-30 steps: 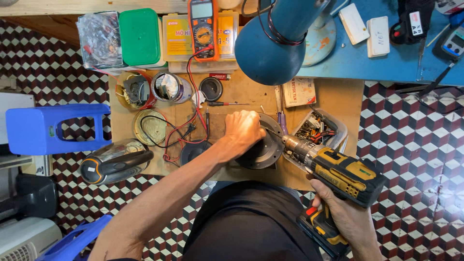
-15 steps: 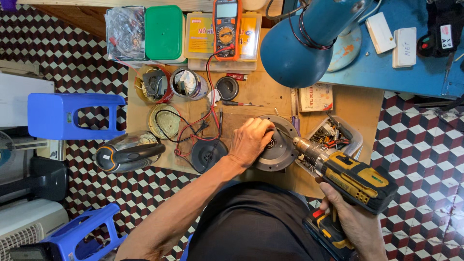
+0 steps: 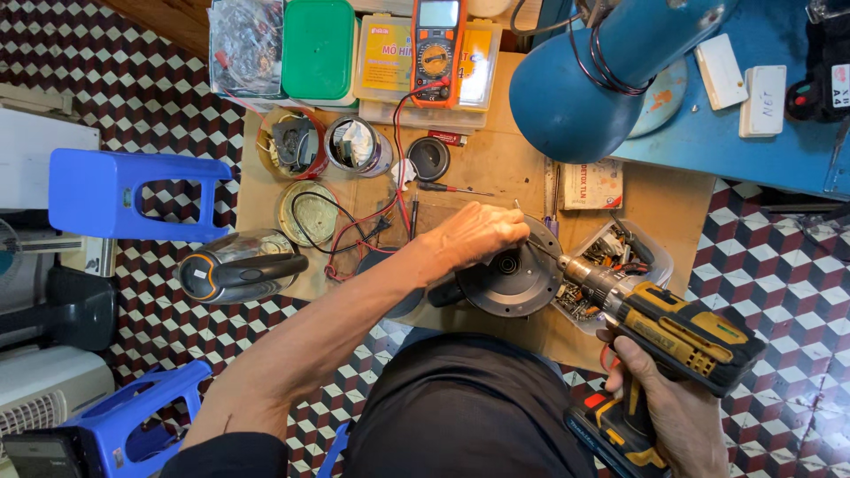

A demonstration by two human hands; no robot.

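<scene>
1. head view, against the frames of a moment ago: my head has drifted, so the whole bench sits lower and further right in the picture, and the blue lamp shade (image 3: 591, 84) now fills the 1 o'clock part of it. my arms have barely shifted on the work.
2. that tells me, as a judgement, that the job is in the same step: the drill tip set against the disc, nothing fastened or freed that i can see.
3. my left hand (image 3: 478, 235) lies curled, palm down, fingers bent over the upper rim of the round dark metal housing (image 3: 512, 281), pressing it to the wooden bench (image 3: 496, 177). whether the fingertips pinch a screw i cannot tell.
4. my right hand (image 3: 668, 416) is wrapped tight round the grip of the yellow-and-black cordless drill (image 3: 677, 332), at 4 o'clock from the housing; its chuck points toward 10 o'clock and the bit meets the housing's rim just beside my left fingers.
5. the housing sits at the bench's near edge, with a clear tray of small parts (image 3: 620, 257) touching it at 3 o'clock and a steel kettle (image 3: 235, 265) well apart at 9 o'clock.
</scene>
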